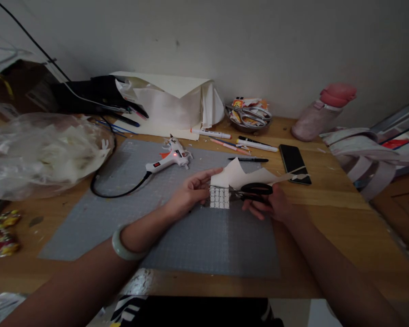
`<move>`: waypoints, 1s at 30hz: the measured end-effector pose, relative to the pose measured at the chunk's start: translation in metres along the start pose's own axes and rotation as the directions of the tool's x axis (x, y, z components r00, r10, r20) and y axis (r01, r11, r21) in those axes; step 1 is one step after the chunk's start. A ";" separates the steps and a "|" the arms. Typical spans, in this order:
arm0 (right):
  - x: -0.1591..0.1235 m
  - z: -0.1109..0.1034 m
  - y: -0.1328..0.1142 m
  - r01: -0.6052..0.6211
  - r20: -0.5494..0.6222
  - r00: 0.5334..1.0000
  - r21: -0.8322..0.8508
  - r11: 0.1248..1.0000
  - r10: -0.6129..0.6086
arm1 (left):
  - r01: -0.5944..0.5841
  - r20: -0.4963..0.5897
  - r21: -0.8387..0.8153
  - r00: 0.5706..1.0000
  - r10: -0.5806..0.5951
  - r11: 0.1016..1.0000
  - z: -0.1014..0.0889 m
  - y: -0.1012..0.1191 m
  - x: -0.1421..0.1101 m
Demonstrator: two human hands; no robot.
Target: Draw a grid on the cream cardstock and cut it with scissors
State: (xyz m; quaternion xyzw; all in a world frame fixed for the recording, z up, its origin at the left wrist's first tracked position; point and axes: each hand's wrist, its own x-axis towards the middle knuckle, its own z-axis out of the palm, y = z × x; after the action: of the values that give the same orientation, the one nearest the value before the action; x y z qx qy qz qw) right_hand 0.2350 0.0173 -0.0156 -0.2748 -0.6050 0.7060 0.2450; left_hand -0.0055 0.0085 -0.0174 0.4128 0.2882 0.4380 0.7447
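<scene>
My left hand [198,185] pinches the left edge of a cream piece of paper [226,175], whose lower part carries a black grid pattern [219,197]. Black-handled scissors [257,188] are in my right hand [274,204], with some of its fingers through or around the handles. The blades point left and lie at the paper's right side, close to the grid's upper right corner. Irregular offcut flaps and a thin strip stretch right from the paper, above the scissors. Below both hands is a grey cutting mat [191,240].
A white glue gun [172,159] with a lit red light and black cord lies behind my left hand. Markers [211,133], a phone [295,163], a bowl with metal scissors [248,117] and a pink bottle [322,111] stand farther back. At left sits a plastic bag [44,154].
</scene>
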 end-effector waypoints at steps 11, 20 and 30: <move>-0.003 -0.003 0.001 0.044 0.047 0.998 0.052 0.998 -0.047 | 0.035 -0.002 -0.025 0.999 -0.035 0.999 0.001 0.002 -0.001; -0.003 -0.004 0.000 0.041 0.070 0.997 0.069 0.997 -0.046 | 0.018 0.022 -0.022 1.000 -0.018 1.000 0.000 0.001 -0.001; -0.004 -0.003 -0.002 -0.014 0.006 1.000 0.000 1.000 0.014 | 0.027 0.012 -0.042 1.000 -0.027 0.999 0.001 0.002 -0.001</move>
State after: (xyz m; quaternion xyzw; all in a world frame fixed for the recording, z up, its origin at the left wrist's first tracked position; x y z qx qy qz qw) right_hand 0.2395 0.0169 -0.0135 -0.2768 -0.6037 0.7087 0.2381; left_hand -0.0061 0.0078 -0.0156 0.3955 0.2804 0.4317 0.7607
